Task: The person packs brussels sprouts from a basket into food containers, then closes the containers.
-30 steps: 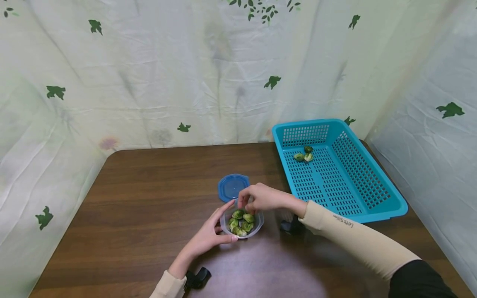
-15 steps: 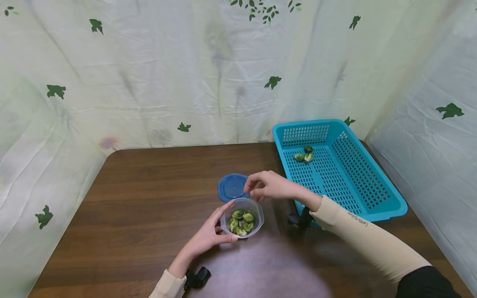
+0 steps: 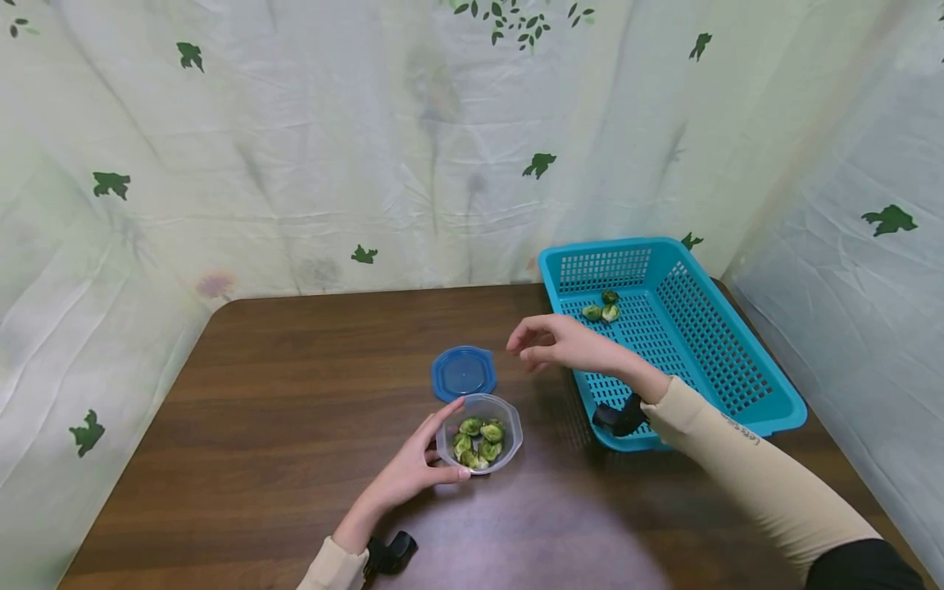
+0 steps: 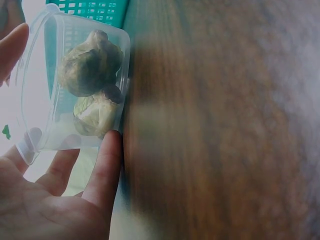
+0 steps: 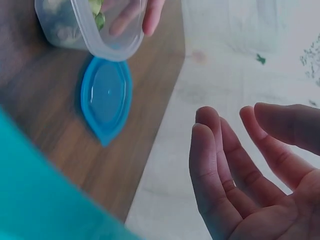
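My left hand holds a small clear plastic container on the table, its thumb and fingers around the near left side. Several Brussels sprouts lie inside. Through the container's wall in the left wrist view, two sprouts show up close. Just behind it is a blue lid, flat on the wood. My right hand hovers between the lid and the blue basket, fingers loosely bent with nothing in them. Three more sprouts sit in the basket's back left part.
The basket stands at the right end of the brown wooden table, with my right forearm crossing above it. A white cloth with green leaf prints hangs behind the table and along its sides.
My right hand has risen away from over the container, passing the lid toward the basket on the right. My left hand and the container have stayed in place.
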The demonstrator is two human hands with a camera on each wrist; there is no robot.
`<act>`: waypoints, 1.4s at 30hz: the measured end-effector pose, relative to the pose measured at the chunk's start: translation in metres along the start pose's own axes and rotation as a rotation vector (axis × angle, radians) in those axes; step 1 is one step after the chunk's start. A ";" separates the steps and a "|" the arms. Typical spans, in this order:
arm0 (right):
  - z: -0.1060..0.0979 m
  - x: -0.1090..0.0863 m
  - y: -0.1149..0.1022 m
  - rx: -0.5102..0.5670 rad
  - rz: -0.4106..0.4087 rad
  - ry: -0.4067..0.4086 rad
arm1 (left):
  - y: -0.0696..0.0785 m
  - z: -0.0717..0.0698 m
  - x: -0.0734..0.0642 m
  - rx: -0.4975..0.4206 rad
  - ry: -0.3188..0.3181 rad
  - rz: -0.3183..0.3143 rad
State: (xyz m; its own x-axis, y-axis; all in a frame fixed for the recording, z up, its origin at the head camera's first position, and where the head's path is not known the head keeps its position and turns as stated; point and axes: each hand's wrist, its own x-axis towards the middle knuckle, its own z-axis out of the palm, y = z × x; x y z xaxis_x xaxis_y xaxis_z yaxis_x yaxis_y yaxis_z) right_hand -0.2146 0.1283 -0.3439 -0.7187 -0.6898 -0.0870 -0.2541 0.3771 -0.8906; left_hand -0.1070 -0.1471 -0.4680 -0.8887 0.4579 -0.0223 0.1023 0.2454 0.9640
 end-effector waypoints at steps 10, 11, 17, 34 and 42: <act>-0.024 -0.007 0.013 0.024 0.012 0.079 | 0.000 0.000 -0.001 -0.001 0.001 0.002; -0.026 -0.008 0.015 0.036 0.014 0.092 | 0.000 0.000 -0.001 0.000 0.001 0.002; -0.042 -0.012 0.026 0.081 0.021 0.170 | 0.000 0.001 -0.001 -0.002 0.002 0.002; -0.071 -0.018 0.057 0.097 0.082 0.290 | -0.001 0.000 -0.001 -0.019 -0.003 -0.009; -0.084 -0.021 0.075 0.081 0.125 0.333 | 0.000 0.000 -0.001 -0.018 -0.004 -0.010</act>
State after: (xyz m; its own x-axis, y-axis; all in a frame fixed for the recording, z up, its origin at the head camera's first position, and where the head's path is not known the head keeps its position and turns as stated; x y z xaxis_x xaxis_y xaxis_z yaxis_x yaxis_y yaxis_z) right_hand -0.2732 0.2233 -0.3711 -0.9157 -0.3974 -0.0588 -0.1087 0.3860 -0.9161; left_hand -0.1064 -0.1472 -0.4683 -0.8876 0.4594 -0.0328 0.0855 0.2343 0.9684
